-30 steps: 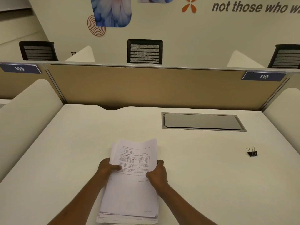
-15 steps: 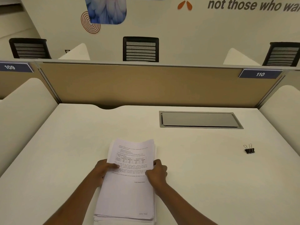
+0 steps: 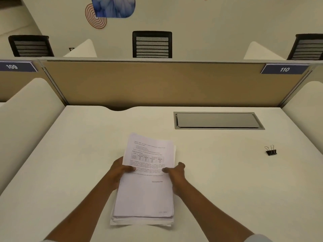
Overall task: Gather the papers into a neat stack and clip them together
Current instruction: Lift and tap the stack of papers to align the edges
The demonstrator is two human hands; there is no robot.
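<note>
Squaring stage: left hand [image 3: 120,169] and right hand [image 3: 176,173], fingers clamped on opposite long edges of the papers [image 3: 146,180] near the tabletop [image 3: 70,154] front edge; best tapped flush before fetching binder clip [image 3: 271,151] toward the right edge.

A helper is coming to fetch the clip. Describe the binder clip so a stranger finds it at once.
Start at the white desk under the divider label 110. Move toward the person from the grey hatch set in the desktop, keeping to the right side. The binder clip lies there alone, well right of the paper stack: small, black, with two wire loops standing up, the only dark thing on the desktop.
</note>
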